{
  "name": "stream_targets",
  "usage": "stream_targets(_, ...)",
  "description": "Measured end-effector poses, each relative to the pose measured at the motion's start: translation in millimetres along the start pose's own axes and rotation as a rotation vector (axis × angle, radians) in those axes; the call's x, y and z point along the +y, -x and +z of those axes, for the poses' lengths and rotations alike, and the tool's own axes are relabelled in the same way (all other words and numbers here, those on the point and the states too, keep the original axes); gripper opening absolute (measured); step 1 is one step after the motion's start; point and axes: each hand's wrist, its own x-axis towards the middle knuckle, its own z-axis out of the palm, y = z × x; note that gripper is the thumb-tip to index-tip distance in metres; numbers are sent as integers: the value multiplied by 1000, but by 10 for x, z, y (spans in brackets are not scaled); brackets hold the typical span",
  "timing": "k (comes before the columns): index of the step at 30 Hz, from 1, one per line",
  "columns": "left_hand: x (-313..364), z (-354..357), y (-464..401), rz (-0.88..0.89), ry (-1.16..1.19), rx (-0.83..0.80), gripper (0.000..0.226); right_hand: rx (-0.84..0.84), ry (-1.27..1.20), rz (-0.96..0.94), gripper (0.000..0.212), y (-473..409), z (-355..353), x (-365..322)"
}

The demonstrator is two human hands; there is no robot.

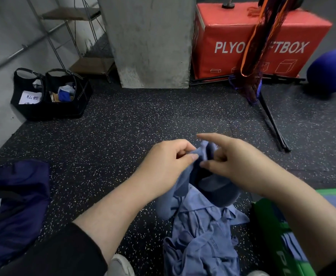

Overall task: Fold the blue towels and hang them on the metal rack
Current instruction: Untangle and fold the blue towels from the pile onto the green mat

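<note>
A dark speckled gym floor (123, 124) lies under both hands. The left hand (169, 162) pinches an edge of the blue towel (183, 188); the right hand (234, 162), just beside it, grips the same cloth, index finger straight. More blue towels (201, 236) lie heaped below them.

Speckled black floor (123, 120): towel pile (201, 236) at bottom, navy bag (14, 206) left, black baskets (49, 94) by wall, red box (252, 42), blue ball (330, 70).
</note>
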Motion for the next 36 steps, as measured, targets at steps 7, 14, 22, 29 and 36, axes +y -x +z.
stream_targets(7,-88,-40,-26,-107,-61,-34,4,361,22,131,10,-61,-11,104)
stream_targets(14,-148,-89,-11,-135,-19,4,21,92,83,168,35,-51,-55,223)
stream_targets(22,16,-49,7,-50,43,-96,7,-9,64,41,9,-28,86,72)
stream_targets(29,-161,-183,-14,-108,-127,-9,22,107,41,135,16,-77,-32,211)
stream_targets(36,-34,-65,-8,-23,-123,-43,15,-86,-53,39,7,-23,89,69)
